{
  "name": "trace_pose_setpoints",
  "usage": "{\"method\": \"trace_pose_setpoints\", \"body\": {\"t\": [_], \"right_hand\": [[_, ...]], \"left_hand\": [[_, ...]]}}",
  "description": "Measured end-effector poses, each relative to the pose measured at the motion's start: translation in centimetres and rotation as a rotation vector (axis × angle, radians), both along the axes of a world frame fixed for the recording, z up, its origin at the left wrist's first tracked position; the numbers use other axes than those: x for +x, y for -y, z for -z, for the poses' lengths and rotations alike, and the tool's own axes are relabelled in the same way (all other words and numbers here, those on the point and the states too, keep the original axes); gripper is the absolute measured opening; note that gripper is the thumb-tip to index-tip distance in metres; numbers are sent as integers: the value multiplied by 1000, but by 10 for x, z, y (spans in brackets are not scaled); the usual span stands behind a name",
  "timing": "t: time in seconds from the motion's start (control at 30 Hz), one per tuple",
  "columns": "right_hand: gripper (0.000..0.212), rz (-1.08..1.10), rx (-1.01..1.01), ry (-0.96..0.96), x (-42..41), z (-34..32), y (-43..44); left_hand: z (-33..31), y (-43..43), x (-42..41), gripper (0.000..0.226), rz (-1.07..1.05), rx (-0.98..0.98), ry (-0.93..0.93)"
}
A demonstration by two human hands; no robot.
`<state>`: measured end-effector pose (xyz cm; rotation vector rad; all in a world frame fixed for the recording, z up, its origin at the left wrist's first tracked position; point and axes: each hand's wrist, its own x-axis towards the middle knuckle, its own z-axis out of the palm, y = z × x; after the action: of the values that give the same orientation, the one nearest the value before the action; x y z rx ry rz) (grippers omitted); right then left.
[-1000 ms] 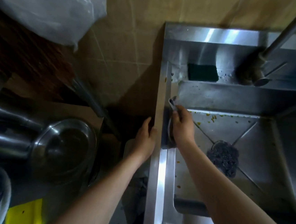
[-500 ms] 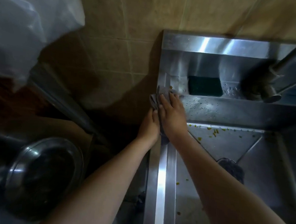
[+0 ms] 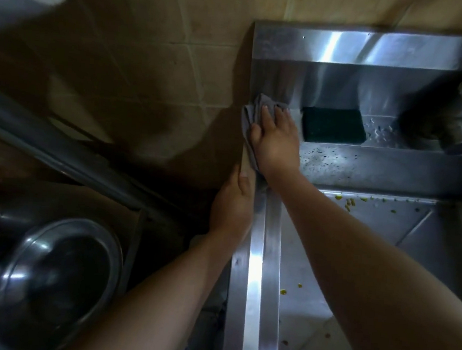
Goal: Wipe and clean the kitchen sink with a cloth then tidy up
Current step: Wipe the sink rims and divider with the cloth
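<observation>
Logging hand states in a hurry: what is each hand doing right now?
Left hand: on the sink rim, grip cannot be told.
Right hand: open, pressing the cloth flat.
</observation>
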<state>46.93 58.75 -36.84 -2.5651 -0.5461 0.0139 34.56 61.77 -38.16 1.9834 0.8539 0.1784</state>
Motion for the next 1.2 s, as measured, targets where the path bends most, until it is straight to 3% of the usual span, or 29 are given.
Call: {"method": "trace_pose_setpoints", "body": {"t": [0.37,0.87,1.2], "right_hand": [[54,-50,23,-46,-67,-6,31],[51,3,-47,-30,0,-2,-1],[51,-20,2,-84,-57,-7,24]], "left_hand": [[-11,-1,-2,42,-8,-191,49],[-20,3,-2,37,-22,-48,-78],[-23,3,-3,37,-33,-121,-72]]}}
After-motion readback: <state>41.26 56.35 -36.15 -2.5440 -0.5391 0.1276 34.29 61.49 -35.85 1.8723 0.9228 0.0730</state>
